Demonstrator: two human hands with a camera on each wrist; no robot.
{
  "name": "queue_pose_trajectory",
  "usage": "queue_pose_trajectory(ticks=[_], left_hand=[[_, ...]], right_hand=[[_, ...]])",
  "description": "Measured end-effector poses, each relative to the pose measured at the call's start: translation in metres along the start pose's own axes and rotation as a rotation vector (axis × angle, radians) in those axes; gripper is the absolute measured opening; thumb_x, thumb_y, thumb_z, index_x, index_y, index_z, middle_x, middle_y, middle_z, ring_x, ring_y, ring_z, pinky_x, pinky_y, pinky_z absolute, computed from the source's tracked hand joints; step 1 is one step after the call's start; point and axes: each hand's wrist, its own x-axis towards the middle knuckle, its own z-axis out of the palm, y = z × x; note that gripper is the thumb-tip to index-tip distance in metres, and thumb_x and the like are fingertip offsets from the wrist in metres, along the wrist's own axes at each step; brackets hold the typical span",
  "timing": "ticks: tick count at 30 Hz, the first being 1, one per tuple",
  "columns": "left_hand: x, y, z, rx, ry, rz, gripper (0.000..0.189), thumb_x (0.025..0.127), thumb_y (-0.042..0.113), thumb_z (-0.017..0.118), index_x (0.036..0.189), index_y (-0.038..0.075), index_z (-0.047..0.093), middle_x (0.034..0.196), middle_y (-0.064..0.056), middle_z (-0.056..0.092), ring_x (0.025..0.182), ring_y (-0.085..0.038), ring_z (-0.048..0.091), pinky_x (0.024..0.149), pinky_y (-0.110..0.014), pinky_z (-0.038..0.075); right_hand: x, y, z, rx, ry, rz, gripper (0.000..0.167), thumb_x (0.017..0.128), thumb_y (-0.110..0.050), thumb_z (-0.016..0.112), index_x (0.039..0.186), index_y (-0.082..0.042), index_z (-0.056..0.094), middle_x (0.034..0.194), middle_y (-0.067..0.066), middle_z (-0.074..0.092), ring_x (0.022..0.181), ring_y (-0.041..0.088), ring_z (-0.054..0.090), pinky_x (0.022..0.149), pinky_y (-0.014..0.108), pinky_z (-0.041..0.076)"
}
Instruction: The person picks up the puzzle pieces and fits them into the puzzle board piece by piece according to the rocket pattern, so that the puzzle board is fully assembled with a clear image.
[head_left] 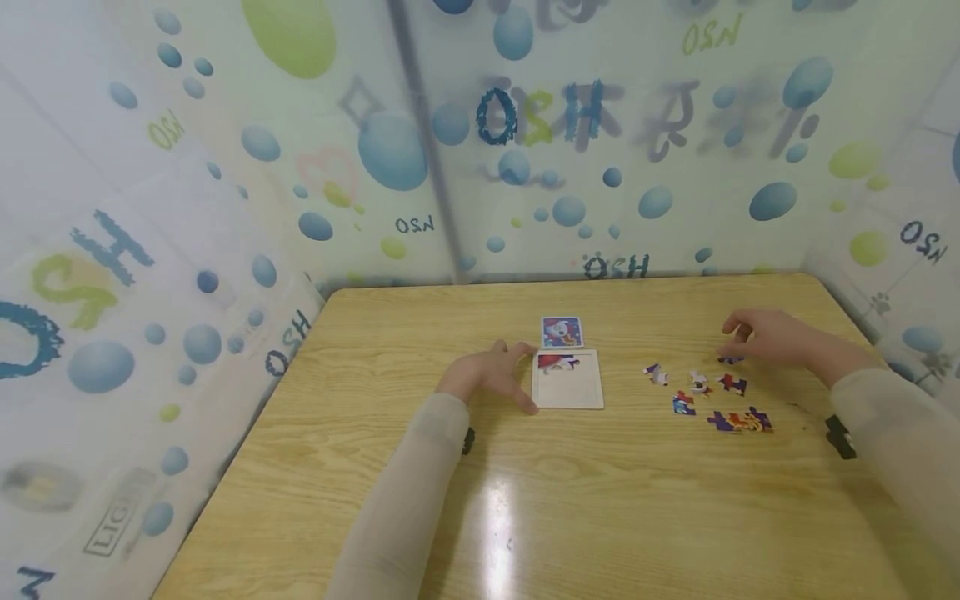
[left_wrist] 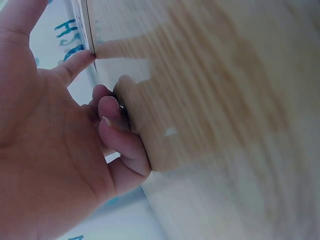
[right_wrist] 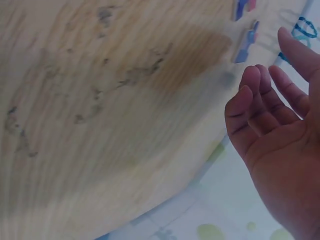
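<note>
A square white puzzle tray (head_left: 567, 390) lies flat on the wooden table, with a few joined red, white and purple pieces (head_left: 558, 362) along its upper left inside. My left hand (head_left: 487, 372) rests at the tray's left side, its thumb and a fingertip touching the edge; other fingers bend loosely against the table in the left wrist view. Farther right, my right hand (head_left: 772, 337) hovers with loosely bent fingers just above a dark puzzle piece (head_left: 731, 360). Nothing shows between those fingers in the right wrist view, where puzzle pieces (right_wrist: 246, 46) lie beyond them.
A small picture card (head_left: 562, 332) lies directly behind the tray. Several loose pieces lie right of it, including a red and purple piece (head_left: 732, 384), a blue and red piece (head_left: 683, 404) and a joined orange-purple strip (head_left: 741, 420). A patterned curtain (head_left: 465, 208) surrounds the table.
</note>
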Motion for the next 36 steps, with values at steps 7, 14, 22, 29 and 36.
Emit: queue_pose_trajectory(ticks=[7, 14, 22, 29, 36], left_hand=[[0.001, 0.001, 0.001, -0.008, -0.006, 0.004, 0.107, 0.048, 0.065, 0.078, 0.136, 0.054, 0.019, 0.151, -0.008, 0.013, 0.134, -0.039, 0.027, 0.097, -0.062, 0.032], [-0.001, 0.0, -0.001, 0.0, -0.003, -0.016, 0.108, 0.047, 0.066, 0.078, 0.136, 0.054, 0.018, 0.154, -0.008, 0.008, 0.136, -0.039, 0.022, 0.099, -0.063, 0.03], [-0.002, 0.0, 0.0, -0.011, 0.0, -0.021, 0.107, 0.048, 0.064, 0.078, 0.136, 0.055, 0.018, 0.155, -0.009, 0.003, 0.137, -0.04, 0.019, 0.099, -0.065, 0.027], [0.0, -0.001, 0.002, -0.007, 0.004, 0.007, 0.107, 0.048, 0.063, 0.078, 0.137, 0.053, 0.019, 0.152, -0.01, 0.011, 0.135, -0.039, 0.025, 0.098, -0.063, 0.03], [0.002, 0.0, 0.002, -0.007, 0.003, 0.004, 0.107, 0.048, 0.064, 0.078, 0.137, 0.053, 0.019, 0.153, -0.01, 0.009, 0.135, -0.039, 0.023, 0.099, -0.063, 0.029]], right_hand=[[-0.002, 0.025, 0.011, 0.046, -0.009, 0.07, 0.075, 0.071, -0.062, 0.064, 0.112, 0.0, 0.049, 0.094, 0.013, 0.056, 0.077, 0.02, 0.05, 0.059, 0.027, 0.041], [-0.002, 0.036, 0.02, 0.102, -0.006, 0.089, 0.076, 0.067, -0.065, 0.065, 0.109, -0.003, 0.05, 0.093, 0.009, 0.054, 0.081, 0.021, 0.047, 0.066, 0.028, 0.04], [-0.003, 0.036, 0.024, 0.117, -0.006, 0.122, 0.077, 0.066, -0.066, 0.064, 0.109, -0.004, 0.051, 0.099, 0.012, 0.053, 0.088, 0.024, 0.048, 0.07, 0.031, 0.04], [-0.007, 0.035, 0.027, 0.107, 0.01, 0.118, 0.072, 0.069, -0.065, 0.063, 0.108, -0.006, 0.054, 0.099, 0.012, 0.053, 0.087, 0.024, 0.048, 0.068, 0.03, 0.039], [-0.009, 0.032, 0.026, 0.104, 0.032, 0.118, 0.071, 0.069, -0.065, 0.063, 0.107, -0.006, 0.055, 0.101, 0.014, 0.055, 0.089, 0.026, 0.049, 0.071, 0.034, 0.042]])
